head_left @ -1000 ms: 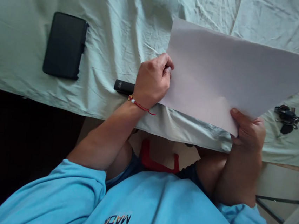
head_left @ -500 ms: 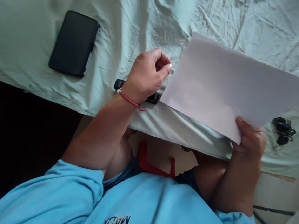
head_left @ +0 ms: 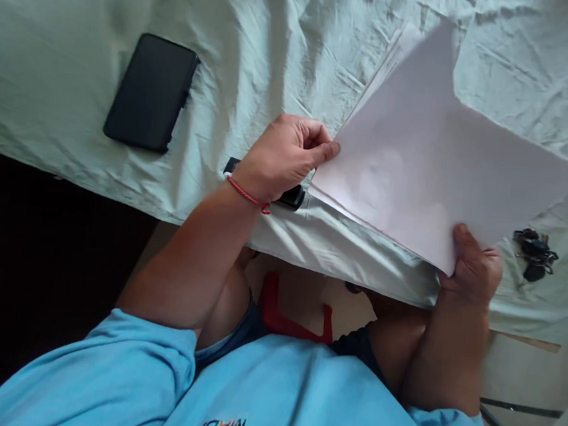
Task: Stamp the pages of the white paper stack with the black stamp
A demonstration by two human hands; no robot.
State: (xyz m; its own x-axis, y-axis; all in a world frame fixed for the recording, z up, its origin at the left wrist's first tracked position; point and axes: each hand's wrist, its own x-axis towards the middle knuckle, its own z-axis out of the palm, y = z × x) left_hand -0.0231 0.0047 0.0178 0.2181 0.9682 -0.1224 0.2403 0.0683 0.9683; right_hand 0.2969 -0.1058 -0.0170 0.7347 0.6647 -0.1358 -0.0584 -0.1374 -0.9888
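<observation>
A white sheet of paper [head_left: 433, 174] is held above the pale green cloth [head_left: 260, 43] on the table. My right hand [head_left: 472, 268] pinches its near right corner. My left hand [head_left: 287, 156], with a red cord on the wrist, has thumb and fingers closed on the sheet's left corner. Under the sheet, the edges of more white paper [head_left: 397, 50] show at the top. A small black oblong device [head_left: 290, 197] lies on the cloth partly under my left hand.
A black rectangular case [head_left: 151, 92] lies on the cloth to the left. A bunch of dark keys [head_left: 534, 252] sits at the right near the table edge. Below the edge are my knees, a red object [head_left: 294, 314] on the floor, and a metal frame at the lower right.
My left hand let go of the sheet, lifted off half a second ago, then took hold of its left corner again. The sheet turned, its far corner now pointing up, baring paper beneath.
</observation>
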